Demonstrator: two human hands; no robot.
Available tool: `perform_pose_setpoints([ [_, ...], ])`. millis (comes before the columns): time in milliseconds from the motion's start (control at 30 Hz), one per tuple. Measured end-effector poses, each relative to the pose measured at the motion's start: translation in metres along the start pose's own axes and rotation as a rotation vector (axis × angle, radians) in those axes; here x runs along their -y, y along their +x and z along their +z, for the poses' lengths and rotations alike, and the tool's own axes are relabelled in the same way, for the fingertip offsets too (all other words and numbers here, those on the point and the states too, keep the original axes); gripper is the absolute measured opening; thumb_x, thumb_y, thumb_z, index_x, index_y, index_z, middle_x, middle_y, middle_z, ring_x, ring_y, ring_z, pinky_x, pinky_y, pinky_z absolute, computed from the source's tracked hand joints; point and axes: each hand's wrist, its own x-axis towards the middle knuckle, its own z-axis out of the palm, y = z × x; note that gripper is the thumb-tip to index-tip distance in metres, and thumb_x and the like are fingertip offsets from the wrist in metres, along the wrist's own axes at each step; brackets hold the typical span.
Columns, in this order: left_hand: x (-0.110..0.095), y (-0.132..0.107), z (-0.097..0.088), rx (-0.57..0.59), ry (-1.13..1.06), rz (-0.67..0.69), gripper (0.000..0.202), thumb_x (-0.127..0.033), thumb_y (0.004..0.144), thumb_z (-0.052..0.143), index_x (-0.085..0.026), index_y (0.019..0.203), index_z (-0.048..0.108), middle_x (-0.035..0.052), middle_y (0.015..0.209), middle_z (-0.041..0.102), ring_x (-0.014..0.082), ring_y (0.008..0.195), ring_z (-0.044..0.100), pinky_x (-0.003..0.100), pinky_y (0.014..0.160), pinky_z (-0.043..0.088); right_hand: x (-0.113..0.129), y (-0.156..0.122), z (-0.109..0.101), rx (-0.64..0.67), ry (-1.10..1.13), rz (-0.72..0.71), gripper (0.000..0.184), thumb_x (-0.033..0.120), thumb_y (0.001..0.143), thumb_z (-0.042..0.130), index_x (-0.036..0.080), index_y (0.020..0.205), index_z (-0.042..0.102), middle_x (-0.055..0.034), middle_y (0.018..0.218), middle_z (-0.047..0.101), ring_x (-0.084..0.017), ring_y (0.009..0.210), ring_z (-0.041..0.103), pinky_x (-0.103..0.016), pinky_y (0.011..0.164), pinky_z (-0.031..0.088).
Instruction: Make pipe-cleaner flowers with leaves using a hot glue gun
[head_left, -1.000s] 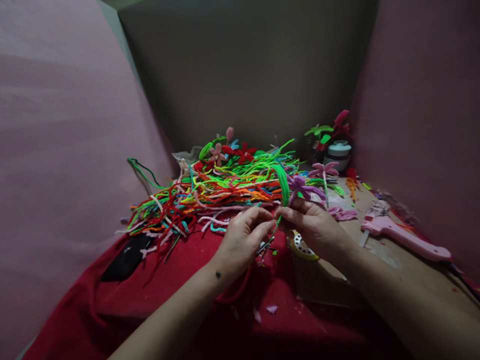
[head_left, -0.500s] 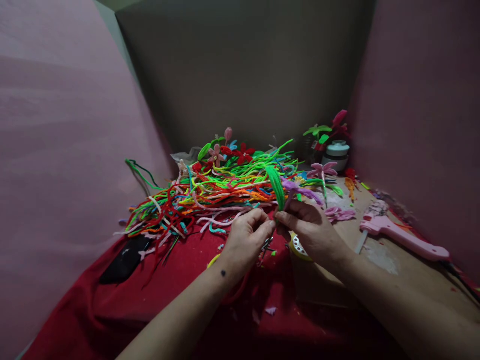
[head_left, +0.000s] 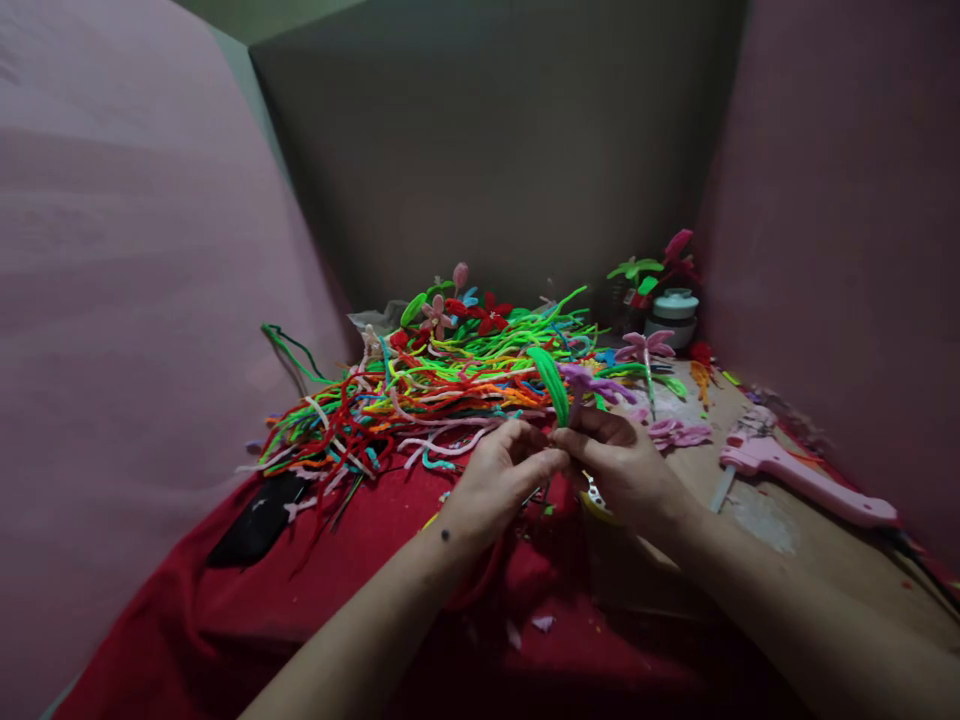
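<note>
**Two hands meet at the foot of one green loop, fingertips pinched on its stem**

The left hand (head_left: 499, 482) and right hand (head_left: 628, 470) touch tip to tip above the red cloth (head_left: 360, 560). Both sets of fingers (head_left: 551, 462) are pressed together on the base of the green loop (head_left: 551, 385), which rises up and away from them, near upright and tilted slightly left. One purple flower (head_left: 589, 380) sits just right of it. Behind lies one tangled pile of pipe cleaners (head_left: 420, 390) — too many to count. One pink glue gun (head_left: 806, 480) and one white jar (head_left: 675, 310) stand on the surface (head_left: 757, 520) to the right.
</note>
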Motion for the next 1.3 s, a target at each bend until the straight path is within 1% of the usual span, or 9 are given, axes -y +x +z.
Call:
perform_pose_setpoints([
  [167, -0.02, 0.003, -0.014, -0.106, -0.063, 0.119, 0.02, -0.032, 0.073, 0.065, -0.014, 0.08, 0.058, -0.002, 0.069, 0.057, 0.0079, 0.061, 0.05, 0.021, 0.059, 0.04, 0.001, -0.003, 0.002, 0.081, -0.132, -0.054, 0.013, 0.029, 0.073, 0.065, 0.017, 0.072, 0.061, 0.0049, 0.055, 0.046, -0.007, 0.047, 0.037, -0.022, 0.043, 0.027],
  [267, -0.025, 0.007, -0.013, -0.056, -0.103, 0.138, 0.021, -0.034, 0.073, 0.064, -0.014, 0.078, 0.059, -0.0022, 0.066, 0.055, 0.0065, 0.055, 0.046, 0.019, 0.051, 0.036, 0.003, -0.007, 0.003, 0.09, -0.247, -0.117, 0.012, 0.028, 0.074, 0.063, 0.017, 0.07, 0.063, 0.0051, 0.053, 0.043, -0.007, 0.047, 0.035, -0.022, 0.044, 0.026],
  [500, -0.026, 0.01, -0.005, -0.035, -0.156, -0.006, 0.037, -0.036, 0.069, 0.064, -0.015, 0.045, 0.044, -0.0056, 0.037, 0.038, 0.0031, 0.032, 0.031, 0.018, 0.035, 0.021, 0.006, -0.014, 0.006, 0.083, -0.434, -0.329, 0.016, 0.023, 0.079, 0.059, 0.019, 0.065, 0.063, 0.0043, 0.051, 0.045, -0.009, 0.05, 0.04, -0.024, 0.049, 0.035],
  [667, -0.021, 0.008, 0.011, -0.22, -0.519, -0.181, 0.02, -0.024, 0.067, 0.061, -0.015, 0.057, 0.046, -0.0075, 0.043, 0.042, 0.0012, 0.032, 0.028, 0.014, 0.033, 0.022, -0.006, -0.014, -0.001, -0.129, -0.6, -0.5, 0.011, 0.022, 0.078, 0.059, 0.019, 0.069, 0.064, 0.0012, 0.057, 0.056, -0.013, 0.053, 0.05, -0.028, 0.055, 0.042],
  [800, -0.02, 0.006, 0.014, -0.149, -0.599, -0.225, 0.022, -0.026, 0.071, 0.058, -0.015, 0.057, 0.045, -0.0066, 0.045, 0.042, 0.0018, 0.032, 0.03, 0.015, 0.033, 0.023, -0.01, -0.014, -0.006, -0.164, -0.722, -0.585, 0.01, 0.02, 0.077, 0.057, 0.019, 0.069, 0.063, -0.0015, 0.06, 0.061, -0.016, 0.058, 0.055, -0.03, 0.06, 0.044],
  [900, -0.022, 0.002, 0.004, -0.104, -0.403, -0.093, 0.027, -0.037, 0.076, 0.058, -0.015, 0.064, 0.05, -0.0042, 0.05, 0.046, 0.0037, 0.036, 0.035, 0.016, 0.033, 0.024, -0.003, -0.015, -0.003, -0.105, -0.632, -0.388, 0.016, 0.026, 0.081, 0.055, 0.018, 0.069, 0.062, -0.0005, 0.055, 0.059, -0.013, 0.051, 0.052, -0.027, 0.051, 0.041],
  [1067, -0.014, -0.009, -0.018, -0.54, 0.432, 0.612, 0.012, -0.023, 0.079, 0.06, -0.018, 0.09, 0.059, 0.0026, 0.079, 0.057, 0.012, 0.07, 0.054, 0.024, 0.063, 0.046, 0.009, -0.016, 0.005, -0.004, -0.307, -0.072, 0.02, 0.032, 0.078, 0.06, 0.017, 0.065, 0.055, 0.0048, 0.046, 0.05, -0.008, 0.039, 0.042, -0.021, 0.039, 0.033],
  [1167, -0.005, -0.011, -0.024, -0.492, 0.955, 1.004, 0.022, -0.014, 0.08, 0.058, -0.021, 0.101, 0.063, 0.0069, 0.096, 0.061, 0.0187, 0.093, 0.052, 0.034, 0.082, 0.045, 0.011, -0.016, 0.005, 0.06, -0.141, -0.017, 0.018, 0.033, 0.075, 0.065, 0.017, 0.07, 0.056, 0.0066, 0.048, 0.049, -0.005, 0.037, 0.041, -0.018, 0.036, 0.031],
  [1300, -0.003, -0.009, -0.029, -0.33, 1.206, 1.16, 0.029, -0.015, 0.083, 0.054, -0.02, 0.111, 0.059, 0.0089, 0.108, 0.064, 0.0224, 0.104, 0.052, 0.042, 0.092, 0.039, 0.009, -0.014, 0.001, 0.181, -0.061, 0.104, 0.02, 0.035, 0.076, 0.064, 0.016, 0.076, 0.059, 0.0035, 0.053, 0.057, -0.005, 0.035, 0.046, -0.018, 0.035, 0.029],
])
